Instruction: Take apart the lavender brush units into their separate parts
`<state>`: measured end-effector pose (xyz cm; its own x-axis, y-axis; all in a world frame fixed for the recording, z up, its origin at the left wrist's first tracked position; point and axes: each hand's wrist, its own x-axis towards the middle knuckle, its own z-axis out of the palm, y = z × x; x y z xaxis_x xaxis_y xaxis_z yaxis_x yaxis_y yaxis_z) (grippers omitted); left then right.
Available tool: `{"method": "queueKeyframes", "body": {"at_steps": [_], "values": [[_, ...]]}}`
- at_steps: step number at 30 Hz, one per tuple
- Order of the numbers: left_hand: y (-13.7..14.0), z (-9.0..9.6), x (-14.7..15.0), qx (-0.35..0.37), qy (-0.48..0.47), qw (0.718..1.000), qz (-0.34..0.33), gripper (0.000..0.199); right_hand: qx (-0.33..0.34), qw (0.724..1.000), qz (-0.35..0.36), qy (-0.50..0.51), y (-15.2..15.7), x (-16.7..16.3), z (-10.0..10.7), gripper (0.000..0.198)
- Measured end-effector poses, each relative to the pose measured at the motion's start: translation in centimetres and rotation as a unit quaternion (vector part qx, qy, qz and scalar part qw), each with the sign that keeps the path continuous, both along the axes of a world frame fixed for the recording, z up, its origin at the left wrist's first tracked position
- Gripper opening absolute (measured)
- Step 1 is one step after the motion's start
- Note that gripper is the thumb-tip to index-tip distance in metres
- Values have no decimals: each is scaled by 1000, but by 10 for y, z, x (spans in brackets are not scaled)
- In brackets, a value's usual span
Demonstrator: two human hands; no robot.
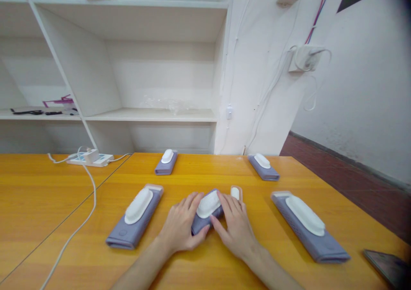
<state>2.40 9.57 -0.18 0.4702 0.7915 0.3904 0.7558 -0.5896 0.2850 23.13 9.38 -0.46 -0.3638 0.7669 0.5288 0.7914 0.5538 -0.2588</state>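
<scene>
Head view: purple pouch [198, 226] on worktop [208, 178], between the hands, white pad [208, 204] on its top. Left hand [181, 223] half curled, holding the pouch's left side, thumb at near end; right hand [236, 225] half curled, holding the right side. Small clear case [236, 192] just beyond right hand; four similar pouches [130, 233] well apart around.

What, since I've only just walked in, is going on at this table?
A person has the left hand and right hand on a purple pouch with a white piece on top. Four similar pouches lie around it on the table: one on either side of the hands and two toward the back edge, each also topped with a white piece.
</scene>
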Motion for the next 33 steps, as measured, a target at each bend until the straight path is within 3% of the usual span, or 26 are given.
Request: {"method": "queueKeyframes", "body": {"at_steps": [6,11,13,23,26,30,33], "values": [[-8,1,2,-67,-28,989,-127,117,-54,997,43,27,3,-1,3,80],[1,-1,2,-69,-123,983,-117,108,-106,990,91,21,15,-6,-7,118],[5,-5,3,-53,-138,984,-102,106,-122,987,97,31,19,-10,-11,124],[5,-3,7,-90,-134,984,-76,119,-132,968,133,169,28,-15,-5,99],[5,-3,8,-81,-131,985,-74,120,-128,953,144,232,32,-17,-3,83],[5,-3,8,-67,-129,987,-70,122,-120,934,145,305,39,-20,-2,47],[4,-1,11,-65,-120,988,-68,122,-124,922,137,339,41,-21,-1,37]]}}
